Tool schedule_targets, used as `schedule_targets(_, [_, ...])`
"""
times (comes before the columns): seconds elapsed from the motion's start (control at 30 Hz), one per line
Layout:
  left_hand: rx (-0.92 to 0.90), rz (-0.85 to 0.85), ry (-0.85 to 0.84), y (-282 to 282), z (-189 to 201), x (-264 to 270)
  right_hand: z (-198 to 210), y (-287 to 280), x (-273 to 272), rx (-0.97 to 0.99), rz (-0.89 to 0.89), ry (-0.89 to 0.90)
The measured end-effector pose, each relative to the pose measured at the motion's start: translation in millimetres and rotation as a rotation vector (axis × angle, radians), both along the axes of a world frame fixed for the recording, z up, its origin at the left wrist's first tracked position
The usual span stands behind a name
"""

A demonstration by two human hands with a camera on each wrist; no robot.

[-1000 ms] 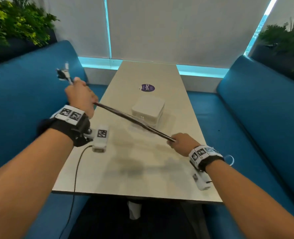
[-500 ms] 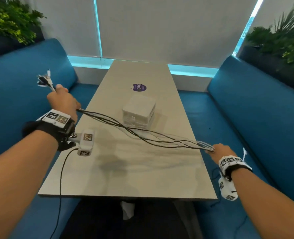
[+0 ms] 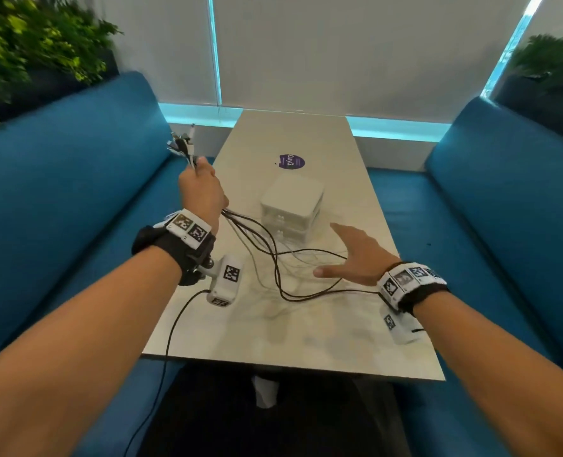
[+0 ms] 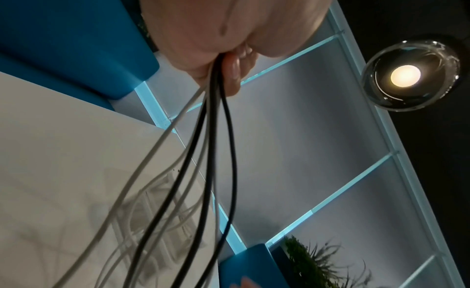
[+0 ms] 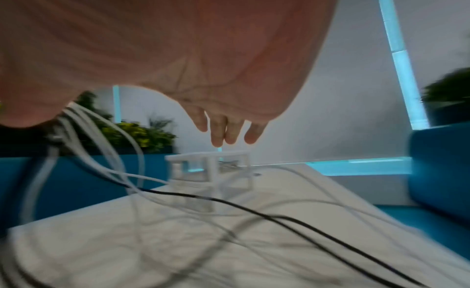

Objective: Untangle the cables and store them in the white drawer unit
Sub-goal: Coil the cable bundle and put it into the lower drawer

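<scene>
The left hand [image 3: 202, 189] is raised over the left edge of the tabletop [image 3: 293, 344], left of the drawer unit [image 3: 291, 209]. Its fingers [image 4: 232, 71] are curled tight around a bundle of cables [image 3: 273, 258], black and white together. The plug ends [image 3: 182, 145] stick up out of the top of the fist, fanned out and too small to tell apart. Below the fist the cables hang down and spread into slack loops on the tabletop just in front of the drawer unit, crossing over one another there.

The right hand [image 3: 356, 258] hovers above those loops, in front of and slightly right of the drawer unit. Its fingers [image 5: 223, 131] are straight and held loosely together, the thumb spread to the left, and they grip nothing. One black cable runs beneath the palm toward the right wrist; whether the hand touches it cannot be told.

The drawer unit is white and sits near the middle of the tabletop, with its drawer fronts facing the person. The drawers look closed, though the wrist views are blurred. Just behind the drawer unit a round purple sticker [image 3: 291, 161] lies on the tabletop. Blue benches [image 3: 75, 179] flank the tabletop on either side of the drawer unit, with green plants [image 3: 26, 44] above their backrests.
</scene>
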State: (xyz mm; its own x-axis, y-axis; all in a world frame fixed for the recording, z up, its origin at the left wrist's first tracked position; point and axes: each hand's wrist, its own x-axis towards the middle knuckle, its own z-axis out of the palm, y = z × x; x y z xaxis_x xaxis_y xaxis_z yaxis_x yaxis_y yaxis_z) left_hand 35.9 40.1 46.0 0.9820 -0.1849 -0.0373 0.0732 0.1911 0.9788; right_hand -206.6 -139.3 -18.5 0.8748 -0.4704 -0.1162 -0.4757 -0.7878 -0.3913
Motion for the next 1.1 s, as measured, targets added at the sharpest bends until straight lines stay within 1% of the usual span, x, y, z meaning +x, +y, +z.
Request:
schedule_targets(0.1, [0.027, -0.059, -0.046, -3.1, -7.0, -14.1, 20.7, 46.2, 33.7, 0.068, 0.166, -0.148])
schedule_targets(0.2, [0.052, -0.13, -0.078, -2.8, -17.6, -29.3, 29.0, 78.5, 72.1, 0.136, 0.223, -0.242])
schedule_targets(0.3, [0.063, -0.183, -0.116, -1.5, -20.4, -40.0, 31.3, 90.3, 101.7, 0.098, 0.259, -0.179])
schedule_targets(0.37, [0.023, -0.196, -0.092, -0.5, -16.8, -41.6, 27.7, 89.7, 109.0, 0.137, 0.278, -0.15])
schedule_targets(0.43, [-0.02, -0.169, -0.069, 3.2, -14.0, -35.9, 21.6, 86.3, 108.2, 0.182, 0.253, -0.178])
schedule_targets(0.5, [-0.001, -0.118, -0.072, 7.7, -15.6, -26.8, 18.3, 85.1, 104.2, 0.139, 0.239, -0.191])
schedule_targets(0.57, [-0.015, -0.069, -0.02, 9.9, -20.8, -20.4, 14.9, 84.5, 100.6, 0.044, 0.258, -0.177])
schedule_targets(0.6, [-0.081, -0.059, 0.035, 9.1, -22.3, -18.9, 14.4, 85.3, 99.5, 0.02, 0.266, -0.172])
schedule_targets(0.67, [-0.226, -0.061, 0.16, 9.2, -25.4, -18.4, 13.0, 88.0, 96.1, 0.038, 0.259, -0.181])
schedule_targets(0.7, [-0.257, -0.064, 0.208, 9.9, -28.0, -18.5, 12.2, 89.1, 93.6, 0.071, 0.25, -0.189])
schedule_targets(0.77, [-0.244, -0.081, 0.264, 14.0, -38.1, -17.6, 8.9, 90.1, 87.5, 0.172, 0.235, -0.197])
schedule_targets(0.83, [-0.18, -0.1, 0.298, 17.4, -54.1, -19.3, 5.6, 87.9, 80.8, 0.231, 0.224, -0.153])
schedule_targets(1.0, [-0.129, -0.167, 0.431, 28.1, -83.7, -29.1, -9.7, 82.2, 72.7, 0.148, 0.273, 0.031])
schedule_targets(1.1, [-0.134, -0.156, 0.433, 32.7, -88.5, -26.0, -13.8, 82.3, 66.9, 0.186, 0.261, 0.076])
